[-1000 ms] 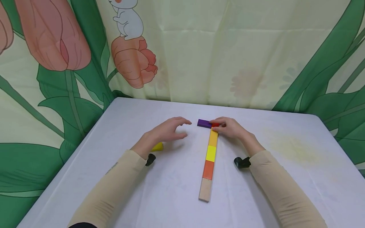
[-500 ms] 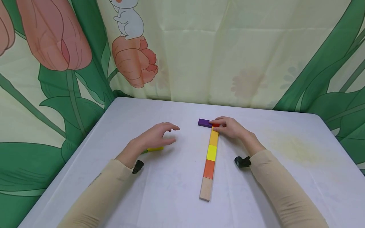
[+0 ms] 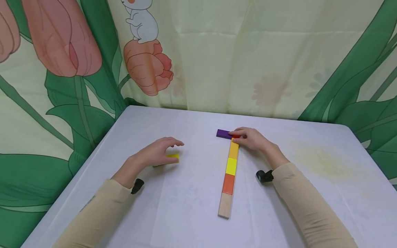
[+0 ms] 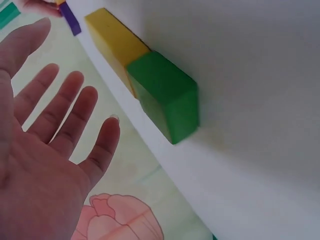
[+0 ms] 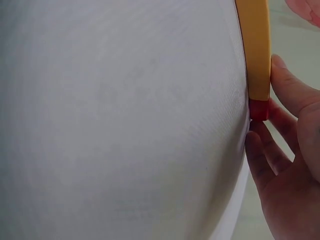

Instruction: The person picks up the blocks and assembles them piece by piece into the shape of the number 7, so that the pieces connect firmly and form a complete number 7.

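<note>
My left hand [image 3: 155, 151] hovers with spread fingers over a yellow block [image 3: 174, 156] and a green block [image 4: 167, 82], which lie end to end on the table. In the left wrist view its fingers are apart from both. On the right, a row of blocks runs toward me: red [image 3: 236, 136], amber [image 3: 233, 150], yellow [image 3: 231, 166], orange-red [image 3: 228, 183] and plain wood [image 3: 224, 205]. A purple block [image 3: 223, 134] extends left from the red one. My right hand [image 3: 252, 138] holds the red block between thumb and fingers, partly hiding it; its thumb reaches the amber block's end.
A white cloth covers the table [image 3: 294, 199]. Behind its far edge hangs a curtain [image 3: 214, 69] printed with tulips and a rabbit. Small black wrist cameras [image 3: 264, 176] stick out from both sleeves.
My left hand has moved left and toward me, away from the purple block, to above the yellow and green blocks. The right hand has stayed at the red block.
</note>
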The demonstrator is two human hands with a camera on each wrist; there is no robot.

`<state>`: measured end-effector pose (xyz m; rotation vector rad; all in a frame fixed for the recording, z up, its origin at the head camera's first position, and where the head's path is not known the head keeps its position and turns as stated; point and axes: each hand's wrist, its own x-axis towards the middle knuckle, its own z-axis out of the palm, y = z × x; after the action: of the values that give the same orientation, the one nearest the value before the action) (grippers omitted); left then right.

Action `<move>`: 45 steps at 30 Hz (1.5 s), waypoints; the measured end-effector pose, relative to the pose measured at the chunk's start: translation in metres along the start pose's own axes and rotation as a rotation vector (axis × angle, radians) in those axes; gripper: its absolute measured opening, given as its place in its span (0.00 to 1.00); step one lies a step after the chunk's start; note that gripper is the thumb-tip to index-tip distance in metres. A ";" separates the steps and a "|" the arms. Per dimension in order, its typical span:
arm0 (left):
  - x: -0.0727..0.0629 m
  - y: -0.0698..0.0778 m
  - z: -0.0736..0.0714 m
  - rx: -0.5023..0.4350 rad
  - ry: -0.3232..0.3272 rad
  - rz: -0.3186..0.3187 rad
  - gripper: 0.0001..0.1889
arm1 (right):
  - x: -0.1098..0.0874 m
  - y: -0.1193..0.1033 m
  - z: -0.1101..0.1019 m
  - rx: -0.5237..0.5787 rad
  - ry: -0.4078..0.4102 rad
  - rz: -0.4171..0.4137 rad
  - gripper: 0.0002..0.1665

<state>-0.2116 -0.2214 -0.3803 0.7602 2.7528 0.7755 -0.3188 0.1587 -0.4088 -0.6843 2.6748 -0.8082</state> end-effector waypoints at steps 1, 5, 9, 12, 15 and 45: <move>-0.002 -0.001 0.000 0.004 -0.005 -0.014 0.27 | 0.000 0.000 0.000 -0.002 0.001 -0.002 0.26; -0.008 -0.005 0.001 0.027 -0.023 -0.057 0.27 | 0.000 0.000 -0.002 -0.002 0.002 0.000 0.26; -0.012 -0.010 0.003 0.032 -0.022 -0.085 0.27 | 0.000 0.000 -0.004 -0.004 0.000 -0.003 0.26; -0.013 -0.014 0.005 0.034 -0.018 -0.093 0.26 | 0.000 0.000 -0.004 -0.006 0.004 -0.018 0.26; -0.014 -0.015 0.007 0.032 -0.022 -0.109 0.25 | 0.001 0.000 -0.005 -0.005 0.008 -0.030 0.26; -0.002 -0.016 0.009 0.037 -0.001 -0.089 0.17 | -0.001 0.004 0.001 0.013 0.022 -0.033 0.25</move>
<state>-0.2140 -0.2299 -0.3964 0.6398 2.7863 0.7080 -0.3193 0.1617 -0.4118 -0.7219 2.6821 -0.8459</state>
